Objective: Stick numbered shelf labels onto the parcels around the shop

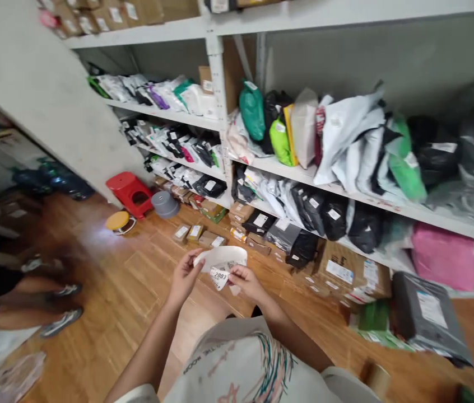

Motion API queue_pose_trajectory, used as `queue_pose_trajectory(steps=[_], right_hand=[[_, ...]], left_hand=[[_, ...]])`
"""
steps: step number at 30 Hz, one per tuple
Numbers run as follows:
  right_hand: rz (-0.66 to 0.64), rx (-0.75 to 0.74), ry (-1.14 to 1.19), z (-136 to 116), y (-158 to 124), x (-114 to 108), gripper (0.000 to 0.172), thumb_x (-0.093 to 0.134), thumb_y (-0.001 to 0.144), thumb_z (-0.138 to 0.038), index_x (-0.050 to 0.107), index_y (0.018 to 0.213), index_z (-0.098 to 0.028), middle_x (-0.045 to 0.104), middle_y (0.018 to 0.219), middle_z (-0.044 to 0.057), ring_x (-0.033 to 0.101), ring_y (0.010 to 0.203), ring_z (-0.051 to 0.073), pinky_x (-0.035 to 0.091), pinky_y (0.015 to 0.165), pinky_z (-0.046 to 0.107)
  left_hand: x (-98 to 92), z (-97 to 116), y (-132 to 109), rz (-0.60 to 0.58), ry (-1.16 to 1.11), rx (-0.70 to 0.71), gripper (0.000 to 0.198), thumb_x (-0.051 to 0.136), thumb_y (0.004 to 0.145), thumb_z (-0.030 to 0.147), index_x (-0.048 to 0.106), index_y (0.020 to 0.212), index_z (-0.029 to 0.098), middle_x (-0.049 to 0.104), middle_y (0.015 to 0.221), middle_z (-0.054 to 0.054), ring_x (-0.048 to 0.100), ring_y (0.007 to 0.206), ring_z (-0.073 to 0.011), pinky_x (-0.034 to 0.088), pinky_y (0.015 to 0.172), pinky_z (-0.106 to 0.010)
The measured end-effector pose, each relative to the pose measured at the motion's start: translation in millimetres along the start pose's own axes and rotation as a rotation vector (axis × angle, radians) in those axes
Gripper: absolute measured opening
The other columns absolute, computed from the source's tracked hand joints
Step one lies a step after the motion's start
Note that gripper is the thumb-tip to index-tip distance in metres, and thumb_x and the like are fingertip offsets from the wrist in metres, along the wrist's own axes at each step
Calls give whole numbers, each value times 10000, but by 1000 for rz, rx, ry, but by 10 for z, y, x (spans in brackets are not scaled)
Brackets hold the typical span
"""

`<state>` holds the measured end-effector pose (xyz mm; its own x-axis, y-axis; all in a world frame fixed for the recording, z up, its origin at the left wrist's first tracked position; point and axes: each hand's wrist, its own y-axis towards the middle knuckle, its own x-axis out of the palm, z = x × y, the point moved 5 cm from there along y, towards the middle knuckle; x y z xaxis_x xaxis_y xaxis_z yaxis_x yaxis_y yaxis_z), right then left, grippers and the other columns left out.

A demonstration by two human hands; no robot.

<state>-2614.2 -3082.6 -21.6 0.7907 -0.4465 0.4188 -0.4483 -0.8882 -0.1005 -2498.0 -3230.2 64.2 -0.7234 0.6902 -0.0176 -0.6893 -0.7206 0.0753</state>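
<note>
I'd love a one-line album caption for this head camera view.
Left hand and right hand hold a white label strip marked 2003 before shelves of bagged parcels.

Shelving [215, 84] ahead, stools [121, 182] to your left

You have the label strip [219, 275] between your left hand [187, 272] and right hand [247, 280]. Ahead, packages [346, 134] stand in rows on the shelving, with cartons [325, 260] on the floor [115, 280] along its base. The stools stand by its left end; nearer you, farther left, are another person's feet [63, 323].
</note>
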Motion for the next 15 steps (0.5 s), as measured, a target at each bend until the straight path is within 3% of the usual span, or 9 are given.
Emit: queue_pose_trajectory(steps=[3, 6, 10, 13, 15], right_hand=[[58, 9, 67, 104, 385, 304, 329, 733, 722, -489, 581, 802, -208, 662, 737, -18, 616, 658, 141, 492, 659, 287], [154, -7, 82, 124, 775, 388, 280, 724, 739, -442, 575, 811, -216, 650, 730, -27, 593, 632, 130, 473, 636, 270], [284, -95, 193, -44, 1345, 241, 236, 762, 700, -353, 599, 796, -211, 679, 836, -1, 624, 778, 149, 490, 740, 282], [321, -133, 281, -199, 1858, 45, 233, 758, 708, -330, 589, 825, -220, 688, 901, 0, 634, 837, 152, 495, 775, 287], [316, -154, 291, -286, 2252, -75, 226, 750, 724, -310, 577, 842, -225, 687, 900, -8, 637, 834, 144, 496, 774, 281]], left_hand=[[-830, -40, 75, 179, 61, -15, 454, 710, 735, 451, 628, 1079, 167, 696, 990, -82, 631, 865, -195, 482, 790, -287], [-1505, -131, 99, 272, 269, -41, 535, 706, 716, 468, 628, 1153, 169, 699, 995, -82, 634, 892, -210, 470, 833, -302], [-2291, -231, 217, 299, 830, -97, 524, 626, 760, 483, 621, 1220, 232, 676, 855, -29, 634, 808, -210, 458, 742, -282], [-2837, -261, 447, 323, 1206, -76, 328, 542, 818, 433, 670, 1068, 265, 668, 847, -38, 613, 839, -233, 426, 690, -278], [-3163, -267, 667, 358, 1334, -14, 221, 513, 833, 400, 651, 911, 246, 683, 869, -53, 584, 888, -258, 413, 723, -295]])
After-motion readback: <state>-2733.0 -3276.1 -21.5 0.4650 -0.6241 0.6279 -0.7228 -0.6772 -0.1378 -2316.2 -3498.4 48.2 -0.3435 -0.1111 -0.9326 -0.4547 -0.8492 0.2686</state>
